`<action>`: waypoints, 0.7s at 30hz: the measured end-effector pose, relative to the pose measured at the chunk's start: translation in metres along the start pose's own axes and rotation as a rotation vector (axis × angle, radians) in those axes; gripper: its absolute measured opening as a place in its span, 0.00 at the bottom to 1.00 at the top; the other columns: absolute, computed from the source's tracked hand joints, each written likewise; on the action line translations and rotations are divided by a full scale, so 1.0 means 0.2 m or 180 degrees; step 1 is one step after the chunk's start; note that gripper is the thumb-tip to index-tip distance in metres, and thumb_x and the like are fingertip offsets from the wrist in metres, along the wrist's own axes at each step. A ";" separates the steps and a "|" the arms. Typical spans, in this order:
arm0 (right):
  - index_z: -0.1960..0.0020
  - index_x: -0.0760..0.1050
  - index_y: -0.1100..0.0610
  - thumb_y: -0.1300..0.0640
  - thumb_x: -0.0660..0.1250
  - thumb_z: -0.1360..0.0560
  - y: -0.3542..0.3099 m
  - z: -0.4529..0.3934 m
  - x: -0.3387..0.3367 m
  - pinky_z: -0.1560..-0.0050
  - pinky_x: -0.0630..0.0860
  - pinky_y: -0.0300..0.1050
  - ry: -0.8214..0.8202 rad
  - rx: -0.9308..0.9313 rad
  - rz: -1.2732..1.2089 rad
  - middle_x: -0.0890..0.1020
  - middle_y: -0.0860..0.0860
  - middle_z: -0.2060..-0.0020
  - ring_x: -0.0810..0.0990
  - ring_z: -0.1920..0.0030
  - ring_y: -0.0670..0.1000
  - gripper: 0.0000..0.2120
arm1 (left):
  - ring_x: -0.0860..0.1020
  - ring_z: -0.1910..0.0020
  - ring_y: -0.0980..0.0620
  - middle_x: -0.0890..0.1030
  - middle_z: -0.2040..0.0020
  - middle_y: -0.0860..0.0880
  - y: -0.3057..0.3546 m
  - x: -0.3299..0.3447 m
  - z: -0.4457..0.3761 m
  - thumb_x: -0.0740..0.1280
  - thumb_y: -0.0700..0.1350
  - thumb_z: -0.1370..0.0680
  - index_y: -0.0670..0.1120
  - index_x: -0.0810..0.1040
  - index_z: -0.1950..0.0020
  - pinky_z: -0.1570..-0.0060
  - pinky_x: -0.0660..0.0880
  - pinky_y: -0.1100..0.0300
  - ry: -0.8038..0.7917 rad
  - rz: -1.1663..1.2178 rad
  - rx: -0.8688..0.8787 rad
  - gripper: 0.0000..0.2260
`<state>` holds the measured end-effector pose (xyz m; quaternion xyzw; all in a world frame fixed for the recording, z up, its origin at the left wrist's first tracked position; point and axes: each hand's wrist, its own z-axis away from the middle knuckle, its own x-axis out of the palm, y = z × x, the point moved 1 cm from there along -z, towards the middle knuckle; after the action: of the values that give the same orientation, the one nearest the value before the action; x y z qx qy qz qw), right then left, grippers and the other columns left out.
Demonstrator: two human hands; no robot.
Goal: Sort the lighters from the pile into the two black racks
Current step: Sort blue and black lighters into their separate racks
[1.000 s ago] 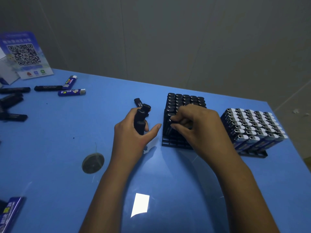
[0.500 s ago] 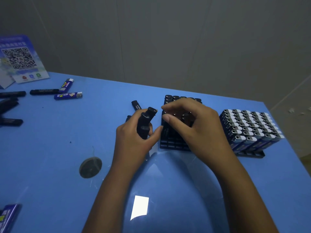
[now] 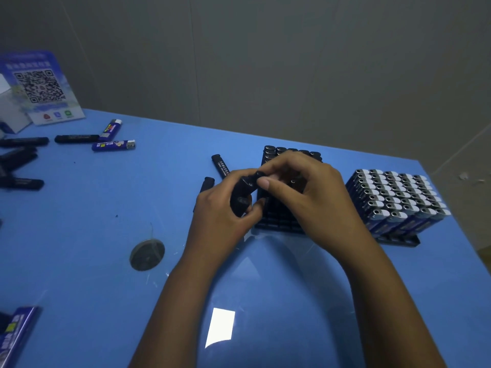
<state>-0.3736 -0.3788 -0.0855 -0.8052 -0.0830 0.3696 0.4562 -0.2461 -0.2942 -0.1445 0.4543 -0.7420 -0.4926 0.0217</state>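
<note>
Head view: your left hand [image 3: 220,221] grips a bundle of black lighters [image 3: 243,193] just left of the near rack [image 3: 279,224], which holds black lighters. Your right hand [image 3: 310,197] pinches the top of one lighter in that bundle. The far rack [image 3: 401,239] is full of blue lighters with silver caps. Loose black and blue lighters [image 3: 113,145] lie far left on the table [image 3: 79,235]. A QR-code card [image 3: 39,86] stands behind them; its writing is unreadable.

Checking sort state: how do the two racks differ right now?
The left rack holds black lighters; the right rack holds blue ones with silver and white tops. The left rack is partly covered by the right hand; the right rack is unobstructed and looks full. Both sit on the blue table.
</note>
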 end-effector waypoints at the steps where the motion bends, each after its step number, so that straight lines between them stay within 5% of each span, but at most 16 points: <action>1: 0.52 0.81 0.51 0.58 0.72 0.24 0.01 0.00 -0.01 0.58 0.72 0.32 0.0036 0.0035 -0.0067 0.82 0.47 0.61 0.80 0.59 0.45 0.03 | 0.79 0.63 0.62 0.77 0.66 0.64 0.00 0.00 0.00 0.75 0.39 0.29 0.50 0.79 0.42 0.58 0.69 0.76 0.0007 -0.0002 -0.0007 0.17; 5: 0.50 0.80 0.52 0.57 0.70 0.22 0.05 0.00 -0.08 0.58 0.76 0.43 0.0412 0.0178 -0.0349 0.83 0.48 0.63 0.81 0.61 0.46 0.01 | 0.78 0.65 0.56 0.77 0.68 0.58 -0.03 -0.01 0.01 0.75 0.42 0.28 0.52 0.79 0.41 0.57 0.73 0.68 0.0055 -0.0014 -0.0159 0.17; 8: 0.48 0.80 0.56 0.58 0.69 0.21 0.06 0.00 -0.13 0.62 0.72 0.37 0.0519 0.0271 -0.0520 0.83 0.51 0.67 0.79 0.66 0.43 0.03 | 0.77 0.64 0.57 0.77 0.65 0.57 -0.05 0.00 0.01 0.74 0.42 0.27 0.51 0.79 0.39 0.56 0.71 0.70 0.0152 -0.0024 -0.0254 0.17; 16: 0.56 0.79 0.50 0.50 0.73 0.25 0.04 0.03 -0.20 0.58 0.75 0.48 0.0151 0.0306 0.0074 0.83 0.53 0.65 0.80 0.64 0.51 0.05 | 0.77 0.64 0.56 0.80 0.62 0.52 -0.07 0.01 0.00 0.73 0.40 0.26 0.50 0.79 0.40 0.56 0.70 0.71 0.0268 -0.0049 -0.0378 0.16; 21: 0.52 0.77 0.50 0.56 0.71 0.25 0.04 0.03 -0.23 0.61 0.70 0.35 0.0153 0.0076 0.0973 0.82 0.50 0.64 0.78 0.61 0.48 0.04 | 0.78 0.62 0.54 0.81 0.59 0.51 -0.08 0.02 0.00 0.73 0.41 0.26 0.50 0.79 0.40 0.56 0.72 0.71 0.0252 -0.0108 -0.0365 0.15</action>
<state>-0.4111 -0.4015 -0.0707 -0.8116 0.0558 0.4163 0.4060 -0.2374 -0.2984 -0.1586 0.4839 -0.7033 -0.5162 0.0687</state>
